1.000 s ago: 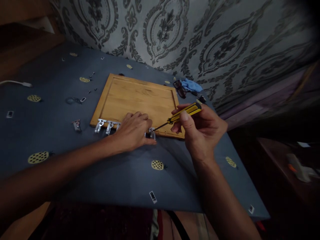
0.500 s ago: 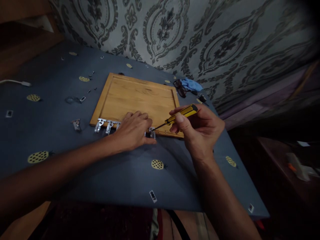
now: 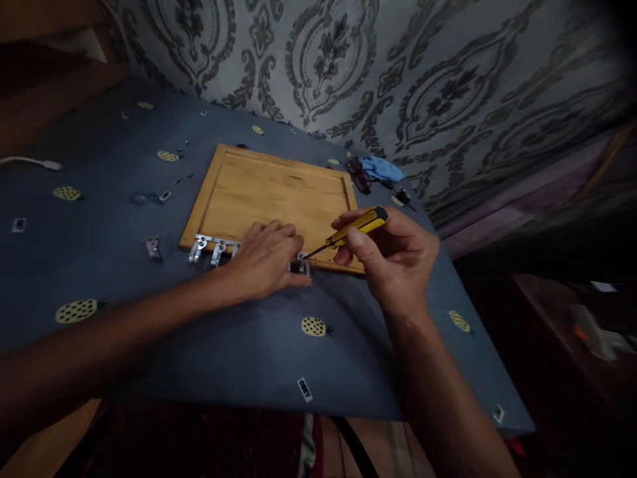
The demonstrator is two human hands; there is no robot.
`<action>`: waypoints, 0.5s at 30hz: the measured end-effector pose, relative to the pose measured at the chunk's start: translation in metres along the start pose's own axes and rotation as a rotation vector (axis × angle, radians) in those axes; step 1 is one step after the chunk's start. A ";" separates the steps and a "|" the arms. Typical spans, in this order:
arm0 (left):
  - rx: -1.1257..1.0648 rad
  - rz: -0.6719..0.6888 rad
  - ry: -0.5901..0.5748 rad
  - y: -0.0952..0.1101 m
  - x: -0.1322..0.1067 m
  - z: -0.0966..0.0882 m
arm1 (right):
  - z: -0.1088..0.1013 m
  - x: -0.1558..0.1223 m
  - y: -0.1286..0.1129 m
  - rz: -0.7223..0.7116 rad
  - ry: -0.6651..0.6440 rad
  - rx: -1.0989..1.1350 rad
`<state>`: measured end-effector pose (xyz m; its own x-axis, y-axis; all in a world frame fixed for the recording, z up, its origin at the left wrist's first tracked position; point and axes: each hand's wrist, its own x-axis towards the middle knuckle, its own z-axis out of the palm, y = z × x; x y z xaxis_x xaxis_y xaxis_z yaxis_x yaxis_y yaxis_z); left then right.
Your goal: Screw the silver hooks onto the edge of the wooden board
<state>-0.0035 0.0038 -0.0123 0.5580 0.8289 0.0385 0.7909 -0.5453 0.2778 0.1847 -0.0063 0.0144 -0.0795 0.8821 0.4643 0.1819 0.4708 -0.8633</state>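
Observation:
A wooden panel [image 3: 279,189] with a raised frame lies flat, and metal hinges [image 3: 219,249] line its near edge. My left hand [image 3: 269,255] grips that edge, fingers bent over the wood and thumb beside the hinge [image 3: 302,263] at the right end of the row; its palm hides part of the row. In my right hand [image 3: 398,255], a yellow and black screwdriver [image 3: 359,226] is held by its handle between thumb and fingers. It slants down to the left, its tip on or very near a screw of that right-end hinge.
A loose hinge [image 3: 152,247] lies left of the panel, with several small screws [image 3: 183,178] farther back. Glasses [image 3: 359,176] and a blue cloth [image 3: 382,168] sit behind the panel's right corner. A white cable [image 3: 34,163] reaches in from the left. The patterned wall [image 3: 338,66] borders the table's back.
My right hand and the screwdriver's handle have shifted slightly left, with the tip staying at the same hinge. My left hand and the panel hold still.

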 end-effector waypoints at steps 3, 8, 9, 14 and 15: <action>-0.004 -0.002 -0.012 0.001 0.000 -0.001 | 0.003 0.001 0.000 0.000 0.041 0.012; 0.001 0.002 0.007 0.001 0.000 -0.002 | 0.000 0.003 0.001 0.008 0.024 0.052; -0.001 0.005 0.007 0.001 0.000 -0.002 | -0.001 0.002 0.001 0.017 0.008 0.040; 0.005 0.009 0.010 0.000 0.001 -0.002 | -0.002 0.000 0.002 0.019 0.038 -0.003; 0.009 0.008 0.011 0.001 0.001 -0.002 | -0.001 0.000 0.002 0.004 0.071 -0.002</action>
<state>-0.0032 0.0043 -0.0103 0.5617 0.8258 0.0508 0.7886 -0.5529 0.2691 0.1860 -0.0050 0.0134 -0.0092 0.8808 0.4734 0.1837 0.4669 -0.8650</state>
